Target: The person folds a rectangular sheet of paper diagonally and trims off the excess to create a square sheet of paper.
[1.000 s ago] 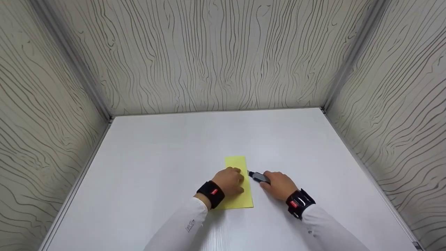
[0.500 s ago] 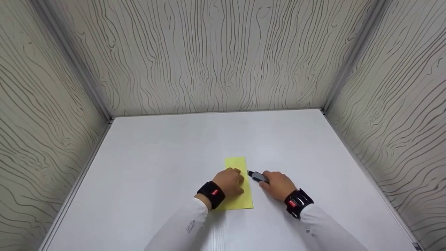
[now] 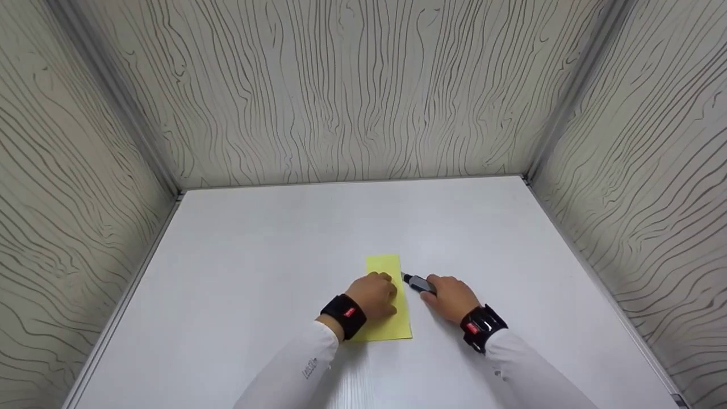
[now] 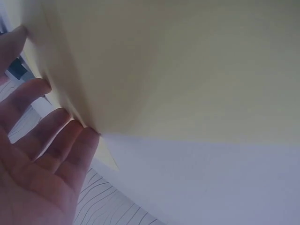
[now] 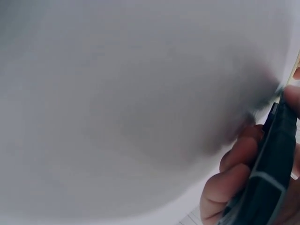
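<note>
A yellow sheet of paper (image 3: 401, 324) lies lengthwise on the white table and looks folded. My left hand (image 3: 372, 296) rests on it, its fingertips pressing near the right edge. In the left wrist view the fingers of that hand (image 4: 42, 154) are spread and gently bent against the paper (image 4: 178, 70). My right hand (image 3: 454, 299) grips a grey and black utility knife (image 3: 419, 283). Its tip points at the paper's right edge; whether the blade touches cannot be made out. In the right wrist view the fingers curl round the knife's handle (image 5: 272, 164).
The white tabletop (image 3: 255, 244) stretches round the paper on all sides. Wood-grain-patterned panels (image 3: 352, 91) stand behind it and at left and right, joined by grey metal corner posts. Each wrist wears a black strap (image 3: 344, 316).
My right hand and the utility knife have shifted slightly away from me and to the left, along the paper's right edge. The left hand and paper stay in place.
</note>
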### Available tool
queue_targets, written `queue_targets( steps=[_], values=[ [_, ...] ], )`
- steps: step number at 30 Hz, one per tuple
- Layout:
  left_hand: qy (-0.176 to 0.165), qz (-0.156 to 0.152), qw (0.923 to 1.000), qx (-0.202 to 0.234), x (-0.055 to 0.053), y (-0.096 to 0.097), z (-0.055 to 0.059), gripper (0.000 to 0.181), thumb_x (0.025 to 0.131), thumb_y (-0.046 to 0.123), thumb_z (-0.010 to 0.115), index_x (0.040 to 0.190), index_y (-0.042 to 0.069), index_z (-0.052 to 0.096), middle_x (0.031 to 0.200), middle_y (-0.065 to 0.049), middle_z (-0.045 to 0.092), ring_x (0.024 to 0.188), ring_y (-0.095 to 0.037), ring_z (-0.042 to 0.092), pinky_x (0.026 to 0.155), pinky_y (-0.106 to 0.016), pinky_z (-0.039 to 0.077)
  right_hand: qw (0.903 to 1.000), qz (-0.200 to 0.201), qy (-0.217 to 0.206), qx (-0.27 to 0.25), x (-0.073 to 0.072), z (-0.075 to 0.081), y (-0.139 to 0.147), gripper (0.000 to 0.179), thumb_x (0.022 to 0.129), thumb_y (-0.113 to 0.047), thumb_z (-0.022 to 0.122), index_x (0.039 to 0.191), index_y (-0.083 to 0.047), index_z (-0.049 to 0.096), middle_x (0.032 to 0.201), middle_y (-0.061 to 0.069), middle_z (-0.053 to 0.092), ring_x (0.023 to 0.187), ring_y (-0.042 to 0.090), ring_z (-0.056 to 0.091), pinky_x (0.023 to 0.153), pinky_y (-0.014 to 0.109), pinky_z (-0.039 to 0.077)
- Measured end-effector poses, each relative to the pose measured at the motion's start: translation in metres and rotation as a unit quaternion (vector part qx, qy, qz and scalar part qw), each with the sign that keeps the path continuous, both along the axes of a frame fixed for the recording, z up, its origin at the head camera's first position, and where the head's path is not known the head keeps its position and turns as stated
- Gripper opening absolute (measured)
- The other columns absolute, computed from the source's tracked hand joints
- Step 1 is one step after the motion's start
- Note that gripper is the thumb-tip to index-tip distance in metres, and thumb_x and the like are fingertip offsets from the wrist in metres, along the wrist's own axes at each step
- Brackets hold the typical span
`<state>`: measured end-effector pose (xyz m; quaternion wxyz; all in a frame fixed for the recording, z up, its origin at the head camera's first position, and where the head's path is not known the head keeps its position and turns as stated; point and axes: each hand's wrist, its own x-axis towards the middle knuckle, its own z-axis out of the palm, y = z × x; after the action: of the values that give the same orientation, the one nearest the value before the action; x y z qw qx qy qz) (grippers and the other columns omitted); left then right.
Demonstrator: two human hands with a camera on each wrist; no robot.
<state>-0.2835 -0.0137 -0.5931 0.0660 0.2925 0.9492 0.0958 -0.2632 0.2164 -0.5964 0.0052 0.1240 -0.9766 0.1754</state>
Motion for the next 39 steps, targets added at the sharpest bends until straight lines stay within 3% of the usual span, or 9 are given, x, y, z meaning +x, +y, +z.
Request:
queue_targets(
  steps=[7, 12, 20, 29, 39],
  values=[
    [0.002, -0.004, 1.0000, 0.005, 0.001, -0.001, -0.001, 0.026, 0.090, 0.034, 0.083, 0.107, 0.015, 0.083, 0.132, -0.006, 0.073, 0.115, -0.027, 0.069, 0.098, -0.040, 0.059, 0.9997, -0.013, -0.022, -0.007, -0.001, 0.001, 0.000, 0.016, 0.100, -0.024, 0.077, 0.101, -0.010, 0.070, 0.076, 0.001, 0.059, 0.068, 0.019, 0.051, 0.065, 0.037, 0.039],
    [0.012, -0.003, 0.9999, 0.005, 0.000, 0.000, 0.001, 0.025, 0.087, 0.034, 0.084, 0.103, 0.015, 0.081, 0.130, -0.005, 0.073, 0.111, -0.026, 0.068, 0.092, -0.039, 0.060, 0.9996, -0.003, -0.027, -0.011, -0.007, 0.000, -0.001, 0.019, 0.101, -0.025, 0.076, 0.105, -0.008, 0.070, 0.078, 0.002, 0.058, 0.069, 0.020, 0.051, 0.065, 0.036, 0.039],
    [-0.012, 0.004, 0.9998, -0.018, -0.001, 0.002, 0.004, 0.037, 0.090, 0.038, 0.080, 0.121, 0.016, 0.078, 0.150, -0.008, 0.066, 0.125, -0.028, 0.065, 0.101, -0.042, 0.058, 0.9992, -0.016, -0.038, 0.003, -0.007, 0.001, 0.003, 0.020, 0.101, -0.025, 0.076, 0.108, -0.008, 0.070, 0.078, 0.002, 0.059, 0.069, 0.020, 0.052, 0.066, 0.036, 0.040],
    [-0.001, 0.003, 0.9995, -0.032, -0.005, 0.002, 0.004, 0.033, 0.087, 0.036, 0.081, 0.114, 0.017, 0.077, 0.125, -0.002, 0.070, 0.106, -0.024, 0.063, 0.085, -0.039, 0.058, 0.9993, -0.011, -0.035, 0.002, -0.011, 0.004, -0.001, 0.021, 0.102, -0.024, 0.076, 0.109, -0.006, 0.070, 0.080, 0.003, 0.059, 0.071, 0.021, 0.051, 0.067, 0.037, 0.039],
    [0.003, 0.002, 0.9995, -0.030, -0.007, 0.003, -0.001, 0.036, 0.088, 0.039, 0.082, 0.116, 0.017, 0.077, 0.134, -0.005, 0.071, 0.109, -0.026, 0.065, 0.089, -0.041, 0.059, 0.9994, -0.005, -0.032, -0.008, -0.016, 0.001, -0.004, 0.021, 0.102, -0.026, 0.075, 0.108, -0.006, 0.069, 0.079, 0.004, 0.059, 0.069, 0.021, 0.052, 0.066, 0.036, 0.038]
  ],
)
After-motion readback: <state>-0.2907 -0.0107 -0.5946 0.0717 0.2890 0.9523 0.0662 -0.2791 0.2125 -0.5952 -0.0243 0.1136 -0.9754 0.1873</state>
